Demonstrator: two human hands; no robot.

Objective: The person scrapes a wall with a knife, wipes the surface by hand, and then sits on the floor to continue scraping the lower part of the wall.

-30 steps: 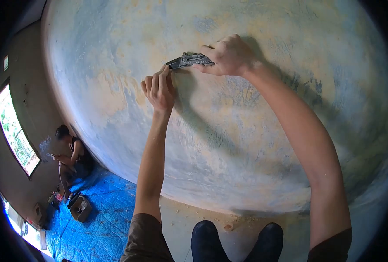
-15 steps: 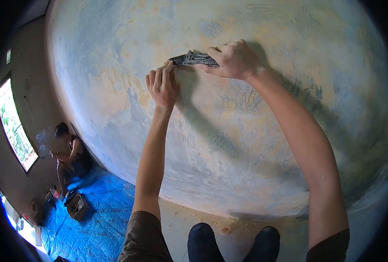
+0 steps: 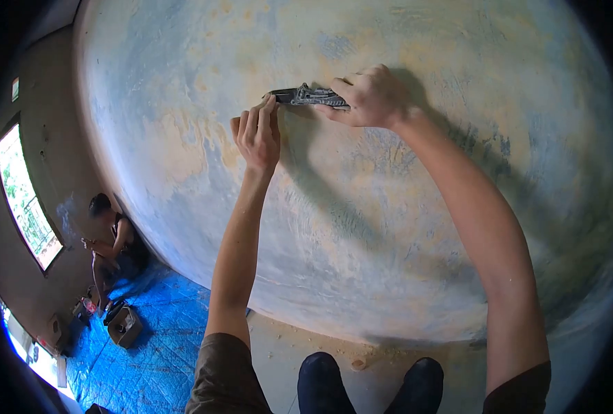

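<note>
At the bottom edge, two dark shoes [image 3: 368,383] are seen on a dusty floor [image 3: 279,359]. Higher up, the left hand [image 3: 256,134] is laid flat against the mottled blue-and-ochre wall [image 3: 403,228], its fingers [image 3: 261,114] straight and grasping nothing, their tips just beside the tool's point. The right hand [image 3: 370,96] is clenched around the handle of a grey folding knife [image 3: 305,96], which is held nearly level with its tip pressed to the wall. A slip of the blade could probably nick the bracing fingers, being so close. The knife looks metallic, ridged and slim. Farther off, a person [image 3: 110,241] is crouched by a blue tarp [image 3: 154,331].
</note>
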